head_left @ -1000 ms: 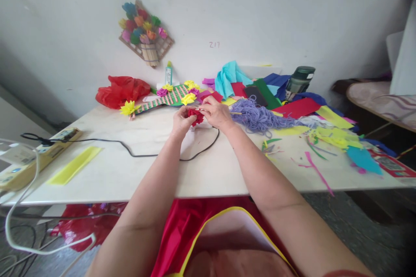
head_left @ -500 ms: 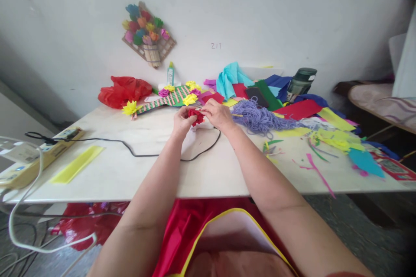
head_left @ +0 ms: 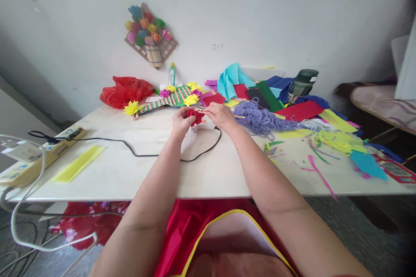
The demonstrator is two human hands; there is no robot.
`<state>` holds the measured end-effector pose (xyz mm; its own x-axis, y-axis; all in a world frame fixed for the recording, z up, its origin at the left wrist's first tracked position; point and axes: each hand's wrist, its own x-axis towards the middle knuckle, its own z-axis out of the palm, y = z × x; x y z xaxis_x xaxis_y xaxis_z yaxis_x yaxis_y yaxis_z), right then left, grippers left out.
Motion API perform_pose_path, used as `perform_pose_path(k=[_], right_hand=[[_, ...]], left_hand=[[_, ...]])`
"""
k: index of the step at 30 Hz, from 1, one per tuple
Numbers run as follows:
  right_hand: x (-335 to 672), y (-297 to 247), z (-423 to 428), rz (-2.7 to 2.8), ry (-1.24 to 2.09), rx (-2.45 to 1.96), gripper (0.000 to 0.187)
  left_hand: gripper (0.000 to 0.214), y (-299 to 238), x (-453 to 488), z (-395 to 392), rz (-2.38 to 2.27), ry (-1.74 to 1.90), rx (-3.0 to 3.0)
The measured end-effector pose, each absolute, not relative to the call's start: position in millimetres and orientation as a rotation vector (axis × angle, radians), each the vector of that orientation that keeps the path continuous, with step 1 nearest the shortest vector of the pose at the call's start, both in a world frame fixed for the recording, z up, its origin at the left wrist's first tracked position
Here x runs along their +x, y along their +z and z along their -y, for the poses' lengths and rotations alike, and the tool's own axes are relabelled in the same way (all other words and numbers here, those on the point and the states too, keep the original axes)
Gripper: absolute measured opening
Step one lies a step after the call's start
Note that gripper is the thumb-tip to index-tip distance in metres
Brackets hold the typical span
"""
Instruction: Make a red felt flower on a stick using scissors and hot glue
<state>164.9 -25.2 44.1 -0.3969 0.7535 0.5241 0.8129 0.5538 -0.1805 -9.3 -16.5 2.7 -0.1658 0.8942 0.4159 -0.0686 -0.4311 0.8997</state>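
A red paper flower (head_left: 195,117) is pinched in my left hand (head_left: 182,120), over the middle of the table. My right hand (head_left: 221,115) grips a thin wooden stick (head_left: 239,117), whose near tip reaches the flower's right side. Just below the hands lies a white device (head_left: 202,126), partly hidden, with a black cord (head_left: 208,151) running from it. Behind my left hand rests a green guitar-shaped craft (head_left: 165,103) covered with pale sticks, with yellow and purple paper flowers (head_left: 191,100) on it.
Purple yarn (head_left: 256,117) and coloured paper sheets (head_left: 299,110) spread over the right side, with a dark bottle (head_left: 304,81) behind. A power strip (head_left: 63,149) and a yellow strip (head_left: 78,164) are at left. A red plastic bag (head_left: 125,91) and a glue bottle (head_left: 171,74) stand near the wall.
My right hand has shifted slightly right and down, and more of the stick shows between it and the flower. My left hand keeps its hold on the flower.
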Motion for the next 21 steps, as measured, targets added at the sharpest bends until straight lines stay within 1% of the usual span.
perform_pose_path(k=[8,21], right_hand=[[171,46,25,2.177,-0.107,-1.312,0.026],[176,52,28,2.147,-0.104,-1.382,0.023]], left_hand=[[0.032,0,-15,9,-0.964,1.79,1.296],[0.033,0,-17,8,-0.911,1.773,1.197]])
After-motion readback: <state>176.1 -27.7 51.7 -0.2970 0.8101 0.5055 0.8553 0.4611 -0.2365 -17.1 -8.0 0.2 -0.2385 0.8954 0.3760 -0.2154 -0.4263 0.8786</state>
